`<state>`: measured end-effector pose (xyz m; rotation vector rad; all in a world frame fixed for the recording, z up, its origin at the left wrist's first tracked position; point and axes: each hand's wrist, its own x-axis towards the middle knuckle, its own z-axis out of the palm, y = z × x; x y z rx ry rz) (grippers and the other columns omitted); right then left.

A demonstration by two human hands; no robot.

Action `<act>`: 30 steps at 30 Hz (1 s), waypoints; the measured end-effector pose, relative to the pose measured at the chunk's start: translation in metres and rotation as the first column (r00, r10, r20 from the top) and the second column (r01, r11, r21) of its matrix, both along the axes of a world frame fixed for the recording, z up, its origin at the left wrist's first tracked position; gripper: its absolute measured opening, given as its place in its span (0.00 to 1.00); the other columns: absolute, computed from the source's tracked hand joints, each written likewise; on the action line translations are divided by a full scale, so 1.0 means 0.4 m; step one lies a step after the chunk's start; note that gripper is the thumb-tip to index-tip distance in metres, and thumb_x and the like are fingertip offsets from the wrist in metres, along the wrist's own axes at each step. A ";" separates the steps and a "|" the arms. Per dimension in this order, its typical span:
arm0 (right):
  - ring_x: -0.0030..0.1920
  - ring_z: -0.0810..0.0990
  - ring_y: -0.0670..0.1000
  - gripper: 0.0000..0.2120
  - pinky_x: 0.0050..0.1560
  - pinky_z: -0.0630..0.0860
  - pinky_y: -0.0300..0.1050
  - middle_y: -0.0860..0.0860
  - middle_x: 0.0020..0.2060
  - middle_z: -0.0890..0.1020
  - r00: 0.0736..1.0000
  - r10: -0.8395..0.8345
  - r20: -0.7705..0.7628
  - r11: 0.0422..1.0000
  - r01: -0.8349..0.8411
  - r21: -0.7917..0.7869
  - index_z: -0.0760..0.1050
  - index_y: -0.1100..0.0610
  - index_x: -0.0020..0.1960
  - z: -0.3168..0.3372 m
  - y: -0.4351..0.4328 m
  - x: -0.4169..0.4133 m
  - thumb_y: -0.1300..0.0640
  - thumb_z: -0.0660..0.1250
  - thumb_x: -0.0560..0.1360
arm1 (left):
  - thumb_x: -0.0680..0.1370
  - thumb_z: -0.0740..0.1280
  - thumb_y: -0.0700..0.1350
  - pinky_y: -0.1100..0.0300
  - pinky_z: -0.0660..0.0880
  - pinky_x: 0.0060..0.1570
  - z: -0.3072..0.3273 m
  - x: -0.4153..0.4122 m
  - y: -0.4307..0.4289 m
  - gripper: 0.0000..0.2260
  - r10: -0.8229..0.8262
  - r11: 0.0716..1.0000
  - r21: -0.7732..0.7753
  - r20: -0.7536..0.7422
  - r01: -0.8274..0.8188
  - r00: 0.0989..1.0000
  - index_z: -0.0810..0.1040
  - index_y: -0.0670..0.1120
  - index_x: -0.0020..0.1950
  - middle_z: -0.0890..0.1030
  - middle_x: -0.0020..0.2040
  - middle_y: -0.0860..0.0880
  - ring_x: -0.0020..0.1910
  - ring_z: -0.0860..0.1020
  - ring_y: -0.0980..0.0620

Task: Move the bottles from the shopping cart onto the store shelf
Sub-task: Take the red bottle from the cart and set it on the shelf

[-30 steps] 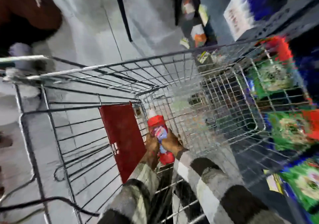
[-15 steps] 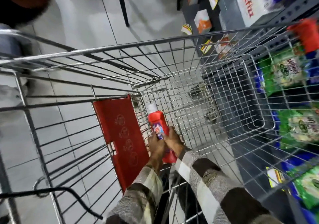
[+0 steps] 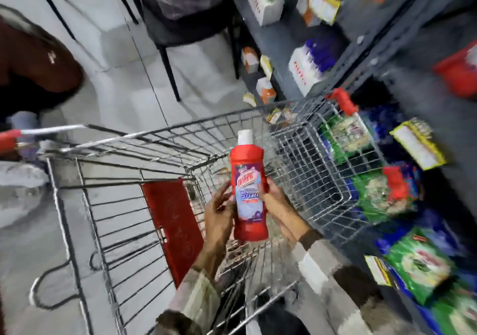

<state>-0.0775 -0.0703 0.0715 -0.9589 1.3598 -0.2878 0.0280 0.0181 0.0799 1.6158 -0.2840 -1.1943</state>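
A red bottle (image 3: 248,187) with a white cap and a pale blue label stands upright above the wire shopping cart (image 3: 180,138). My left hand (image 3: 218,216) grips its left side and my right hand (image 3: 280,200) grips its right side, both around the lower half. The bottle is lifted clear of the cart's basket. The dark store shelf (image 3: 366,48) runs along the right, beside the cart.
The cart's red child-seat flap (image 3: 171,226) lies left of my hands. Green packets (image 3: 382,198) and white boxes (image 3: 307,69) fill the shelf levels. A dark chair (image 3: 185,25) stands beyond the cart. Another person in brown (image 3: 33,63) is at the left.
Both hands have raised the red bottle from deep in the cart's basket to above its rim. The view has tilted up toward the shelf.
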 end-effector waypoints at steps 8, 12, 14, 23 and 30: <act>0.44 0.85 0.42 0.08 0.41 0.79 0.33 0.42 0.44 0.87 0.932 -0.056 0.357 0.947 0.163 -0.278 0.78 0.52 0.54 0.585 0.043 -0.225 0.56 0.61 0.79 | 0.78 0.67 0.37 0.63 0.80 0.43 0.528 -0.111 -0.024 0.15 -0.192 0.919 -0.304 0.207 0.250 0.959 0.79 0.49 0.63 0.86 0.50 0.52 0.45 0.81 0.59; 0.53 0.84 0.47 0.11 0.52 0.80 0.39 0.48 0.52 0.86 0.913 -0.072 0.401 0.879 0.248 -0.407 0.78 0.53 0.58 0.736 0.084 -0.318 0.54 0.62 0.79 | 0.77 0.69 0.39 0.57 0.81 0.44 0.682 -0.205 0.001 0.16 -0.178 0.872 -0.412 0.235 0.264 0.956 0.80 0.52 0.63 0.86 0.52 0.50 0.44 0.81 0.54; 0.53 0.84 0.48 0.10 0.53 0.80 0.40 0.47 0.51 0.86 0.905 -0.090 0.416 0.847 0.289 -0.446 0.78 0.52 0.56 0.768 0.105 -0.361 0.55 0.62 0.79 | 0.77 0.69 0.38 0.60 0.80 0.41 0.714 -0.254 0.008 0.16 -0.182 0.858 -0.436 0.242 0.274 0.953 0.80 0.51 0.63 0.87 0.48 0.53 0.42 0.81 0.55; 0.57 0.81 0.55 0.14 0.63 0.76 0.60 0.59 0.59 0.82 0.886 -0.329 0.327 0.720 0.459 -0.521 0.75 0.56 0.62 0.674 0.105 -0.552 0.57 0.65 0.77 | 0.78 0.67 0.38 0.47 0.81 0.52 0.641 -0.452 -0.062 0.12 -0.375 0.781 -0.398 0.317 0.481 0.871 0.83 0.51 0.56 0.86 0.52 0.53 0.50 0.81 0.50; 0.54 0.82 0.54 0.19 0.58 0.78 0.60 0.53 0.55 0.82 0.774 -0.605 0.189 0.485 0.546 -0.683 0.73 0.54 0.60 0.603 -0.080 -0.642 0.51 0.67 0.71 | 0.77 0.62 0.42 0.55 0.78 0.58 0.565 -0.593 -0.328 0.22 -0.540 0.592 -0.427 0.420 0.684 0.729 0.72 0.38 0.70 0.80 0.60 0.45 0.51 0.78 0.58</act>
